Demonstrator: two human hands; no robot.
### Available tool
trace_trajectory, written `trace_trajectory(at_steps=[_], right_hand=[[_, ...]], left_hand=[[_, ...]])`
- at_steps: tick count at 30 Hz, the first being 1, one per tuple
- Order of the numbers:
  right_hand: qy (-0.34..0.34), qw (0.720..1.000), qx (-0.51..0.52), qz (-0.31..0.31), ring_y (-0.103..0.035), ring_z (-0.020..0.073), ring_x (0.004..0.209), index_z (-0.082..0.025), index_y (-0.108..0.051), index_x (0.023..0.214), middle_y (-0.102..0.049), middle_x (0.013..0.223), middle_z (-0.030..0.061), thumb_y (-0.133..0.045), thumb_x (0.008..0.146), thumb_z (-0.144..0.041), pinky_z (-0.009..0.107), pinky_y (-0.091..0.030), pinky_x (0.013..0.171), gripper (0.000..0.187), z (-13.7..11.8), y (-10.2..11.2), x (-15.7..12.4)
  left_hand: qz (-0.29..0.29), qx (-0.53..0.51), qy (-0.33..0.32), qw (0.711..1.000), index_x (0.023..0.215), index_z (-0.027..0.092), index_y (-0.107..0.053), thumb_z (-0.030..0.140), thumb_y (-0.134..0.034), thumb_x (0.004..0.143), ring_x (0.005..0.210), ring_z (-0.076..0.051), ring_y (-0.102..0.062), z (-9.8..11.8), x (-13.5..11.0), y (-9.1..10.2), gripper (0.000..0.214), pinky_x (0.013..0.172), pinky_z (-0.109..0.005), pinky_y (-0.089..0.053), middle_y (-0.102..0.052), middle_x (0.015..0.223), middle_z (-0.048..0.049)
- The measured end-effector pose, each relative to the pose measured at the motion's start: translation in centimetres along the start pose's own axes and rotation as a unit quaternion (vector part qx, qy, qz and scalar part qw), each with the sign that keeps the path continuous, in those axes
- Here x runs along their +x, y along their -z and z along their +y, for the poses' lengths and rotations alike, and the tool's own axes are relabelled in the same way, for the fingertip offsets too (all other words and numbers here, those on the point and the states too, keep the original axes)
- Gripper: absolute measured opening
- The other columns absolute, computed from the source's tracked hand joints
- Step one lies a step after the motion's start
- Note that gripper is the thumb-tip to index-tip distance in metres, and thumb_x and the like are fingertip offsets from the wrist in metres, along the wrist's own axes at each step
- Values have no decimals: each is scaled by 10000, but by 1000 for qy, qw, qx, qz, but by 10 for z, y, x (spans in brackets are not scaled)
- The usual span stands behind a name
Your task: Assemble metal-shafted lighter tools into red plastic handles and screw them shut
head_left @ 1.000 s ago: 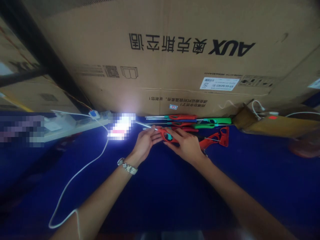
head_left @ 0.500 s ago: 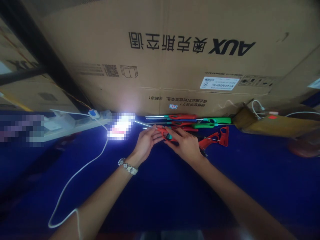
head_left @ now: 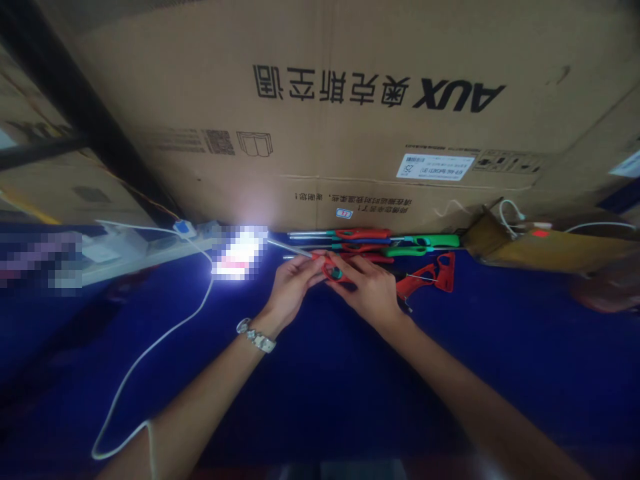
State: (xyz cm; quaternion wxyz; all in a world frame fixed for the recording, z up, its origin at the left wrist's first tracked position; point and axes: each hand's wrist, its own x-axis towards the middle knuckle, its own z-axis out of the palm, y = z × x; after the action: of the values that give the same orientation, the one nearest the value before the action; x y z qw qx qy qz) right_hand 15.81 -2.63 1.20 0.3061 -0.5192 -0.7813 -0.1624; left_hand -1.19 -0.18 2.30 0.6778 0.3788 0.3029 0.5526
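Just in front of the carton, at the middle of the desk [head_left: 320,393], both hands grip one red utility lighter [head_left: 329,268]. The left hand [head_left: 291,283] pinches its front end between thumb and fingers; the right hand [head_left: 373,287] closes over the body behind the teal trigger, its palm hiding most of the handle. The step in hand looks like close finger work on the lighter's body, which probably calls for a steady left pinch while the right fingertips press or adjust.

The lighter's metal rod [head_left: 290,247] points left and slightly away from the person, toward a glaring, pixelated object [head_left: 243,252]; its long axis slants from there down to the right, under the right hand. Whether the red plastic frame [head_left: 420,281] beyond that hand belongs to it, I cannot tell.

Just behind the hands, more red and green utility lighters [head_left: 363,234] lie roughly parallel along the foot of the AUX air-conditioner carton [head_left: 350,40]. Farther out are a white cable [head_left: 150,340] at left and a small cardboard box [head_left: 560,253] at right.
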Motion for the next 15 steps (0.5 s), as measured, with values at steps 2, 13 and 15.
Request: trace_trajectory(at_steps=[2, 13, 15], right_hand=[[7, 1000, 3, 18, -687, 185, 882, -294, -625, 1360, -743, 1013, 42, -653, 928, -443, 276, -522, 725, 458, 1, 0, 0], [26, 996, 18, 79, -693, 175, 887, -281, -653, 1325, -756, 1028, 33, -647, 940, -397, 290, -534, 779, 402, 3, 0, -1], [25, 996, 18, 82, -693, 174, 880, -288, -658, 1320, -758, 1014, 30, -651, 936, -402, 286, -529, 772, 400, 3, 0, -1]], left_hand=[[-2, -4, -12, 1000, 926, 153, -782, 282, -887, 660, 842, -169, -735, 1, 0, 0, 313, 886, -325, -576, -790, 911, -57], [2, -8, -21, 1000, 859, 172, -796, 226, -892, 648, 852, -153, -731, 2, -1, -2, 238, 892, -297, -573, -794, 891, -45], [1, -9, -21, 1000, 842, 168, -793, 224, -892, 646, 857, -161, -730, 2, -1, -2, 226, 902, -316, -570, -793, 897, -50]])
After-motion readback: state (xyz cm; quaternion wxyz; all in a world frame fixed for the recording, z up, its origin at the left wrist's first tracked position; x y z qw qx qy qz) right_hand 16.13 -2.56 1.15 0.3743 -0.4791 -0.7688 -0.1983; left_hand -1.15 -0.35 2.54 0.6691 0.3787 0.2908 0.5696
